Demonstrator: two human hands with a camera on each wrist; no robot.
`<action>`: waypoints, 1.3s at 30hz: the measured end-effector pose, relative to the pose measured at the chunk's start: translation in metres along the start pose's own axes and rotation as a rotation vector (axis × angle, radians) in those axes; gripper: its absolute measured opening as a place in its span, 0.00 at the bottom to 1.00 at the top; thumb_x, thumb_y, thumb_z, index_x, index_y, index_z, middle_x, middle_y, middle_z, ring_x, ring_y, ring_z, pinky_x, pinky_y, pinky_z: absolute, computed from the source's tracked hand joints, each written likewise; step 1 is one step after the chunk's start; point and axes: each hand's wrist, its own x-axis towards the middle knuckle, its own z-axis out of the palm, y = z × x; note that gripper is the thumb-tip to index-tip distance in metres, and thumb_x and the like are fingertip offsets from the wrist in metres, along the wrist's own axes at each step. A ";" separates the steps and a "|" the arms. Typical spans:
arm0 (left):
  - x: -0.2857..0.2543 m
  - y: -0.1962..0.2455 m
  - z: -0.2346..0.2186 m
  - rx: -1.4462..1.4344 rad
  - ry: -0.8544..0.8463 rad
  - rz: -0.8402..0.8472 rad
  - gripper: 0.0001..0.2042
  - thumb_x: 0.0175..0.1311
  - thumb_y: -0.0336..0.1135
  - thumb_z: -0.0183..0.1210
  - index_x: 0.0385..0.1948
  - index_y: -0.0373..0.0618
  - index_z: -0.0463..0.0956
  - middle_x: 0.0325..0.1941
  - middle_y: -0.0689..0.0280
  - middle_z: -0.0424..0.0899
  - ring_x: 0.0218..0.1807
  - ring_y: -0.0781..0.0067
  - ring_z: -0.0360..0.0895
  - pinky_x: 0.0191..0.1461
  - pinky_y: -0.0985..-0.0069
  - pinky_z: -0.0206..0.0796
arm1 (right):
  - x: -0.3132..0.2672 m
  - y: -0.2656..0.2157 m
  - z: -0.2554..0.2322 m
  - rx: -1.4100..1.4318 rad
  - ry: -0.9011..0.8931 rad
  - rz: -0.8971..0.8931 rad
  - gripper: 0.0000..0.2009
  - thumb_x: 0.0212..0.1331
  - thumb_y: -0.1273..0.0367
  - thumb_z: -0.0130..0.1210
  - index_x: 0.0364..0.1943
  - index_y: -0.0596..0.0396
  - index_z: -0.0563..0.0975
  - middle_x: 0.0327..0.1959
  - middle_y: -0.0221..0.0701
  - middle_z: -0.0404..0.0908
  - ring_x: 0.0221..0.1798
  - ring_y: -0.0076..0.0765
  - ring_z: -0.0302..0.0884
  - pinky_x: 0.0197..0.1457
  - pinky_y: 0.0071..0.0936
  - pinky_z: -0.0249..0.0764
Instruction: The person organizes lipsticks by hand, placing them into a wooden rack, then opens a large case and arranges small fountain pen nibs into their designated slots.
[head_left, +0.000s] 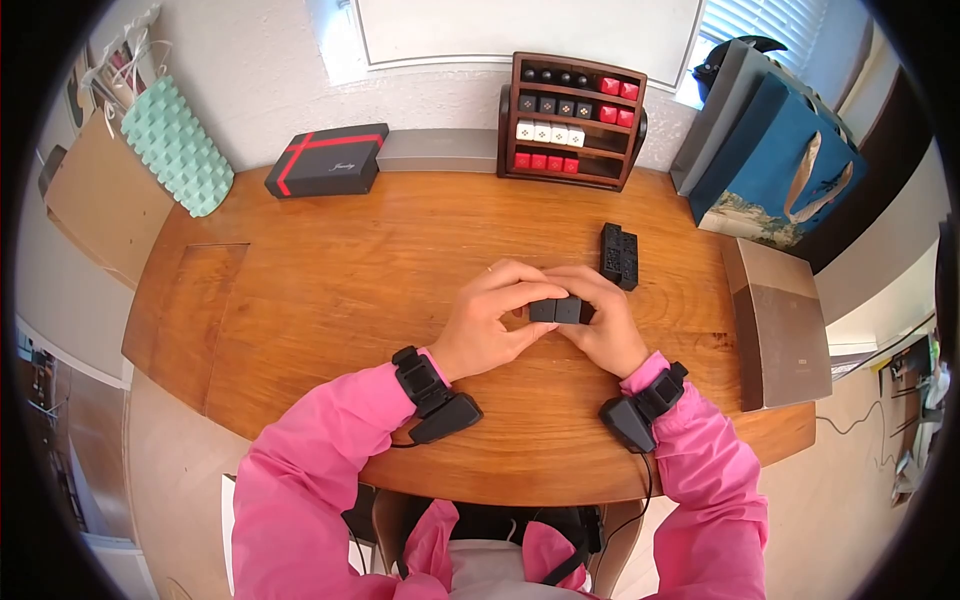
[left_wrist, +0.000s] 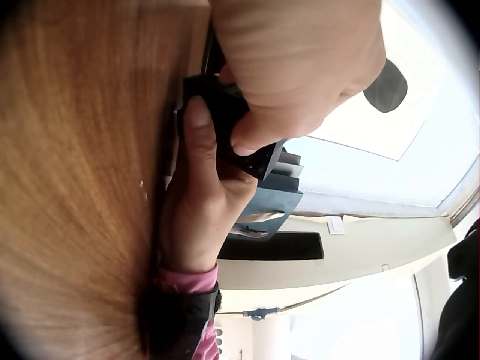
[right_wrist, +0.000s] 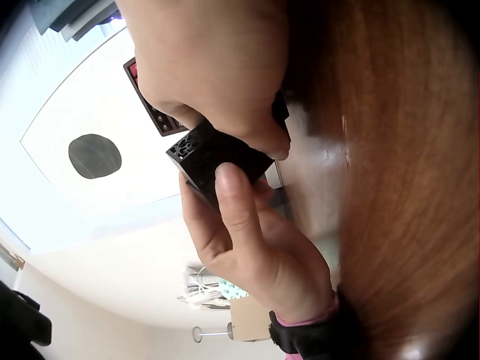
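Two black square-ended blocks (head_left: 543, 311) sit side by side between my hands, low over the table near its middle. My left hand (head_left: 490, 318) grips them from the left, thumb below and fingers over the top. From the other side my right hand (head_left: 608, 325) holds them, its fingers curled over and its thumb underneath. The right wrist view shows a carved, openwork pattern on one end of the black block (right_wrist: 182, 148); fingers cover much of the rest. Just beyond my right hand lie more black patterned blocks (head_left: 619, 256), set against each other.
At the back stands a brown wooden rack (head_left: 570, 145) with red, white and black pieces on its shelves. A black box with red ribbon (head_left: 328, 160) and a green textured vase (head_left: 178, 145) are left. Blue bag (head_left: 785, 160) and brown box (head_left: 775, 325) stand right.
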 end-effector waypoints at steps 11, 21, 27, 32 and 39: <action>-0.001 0.001 0.000 -0.002 -0.044 -0.038 0.19 0.50 0.23 0.74 0.46 0.46 0.85 0.46 0.65 0.83 0.46 0.67 0.80 0.48 0.74 0.74 | 0.000 -0.001 -0.001 -0.030 -0.011 -0.007 0.20 0.46 0.78 0.70 0.47 0.56 0.83 0.49 0.39 0.85 0.54 0.49 0.79 0.59 0.39 0.73; 0.004 0.002 -0.006 0.191 -0.150 0.089 0.19 0.51 0.26 0.73 0.47 0.49 0.85 0.47 0.63 0.85 0.46 0.61 0.82 0.49 0.69 0.75 | -0.002 0.006 0.002 -0.005 0.022 -0.018 0.18 0.47 0.78 0.70 0.45 0.56 0.83 0.48 0.39 0.85 0.53 0.50 0.79 0.57 0.39 0.75; 0.039 0.018 -0.015 0.312 -0.017 0.144 0.19 0.47 0.23 0.72 0.45 0.45 0.84 0.46 0.61 0.86 0.46 0.59 0.82 0.49 0.68 0.75 | -0.004 0.020 0.012 0.181 0.268 0.127 0.28 0.55 0.75 0.68 0.62 0.61 0.72 0.51 0.40 0.80 0.52 0.42 0.82 0.57 0.32 0.79; 0.100 0.009 -0.003 0.374 0.099 0.319 0.18 0.48 0.21 0.70 0.45 0.42 0.83 0.47 0.61 0.86 0.48 0.57 0.81 0.51 0.67 0.73 | -0.004 0.020 0.008 0.126 0.120 0.129 0.18 0.59 0.76 0.65 0.54 0.63 0.77 0.48 0.40 0.80 0.51 0.39 0.82 0.56 0.30 0.79; 0.149 -0.039 0.031 0.463 0.068 0.456 0.19 0.50 0.21 0.68 0.47 0.46 0.82 0.49 0.63 0.85 0.49 0.58 0.80 0.52 0.65 0.73 | -0.005 0.020 0.007 0.154 0.128 0.109 0.16 0.58 0.75 0.64 0.51 0.63 0.78 0.46 0.42 0.81 0.48 0.43 0.83 0.54 0.33 0.80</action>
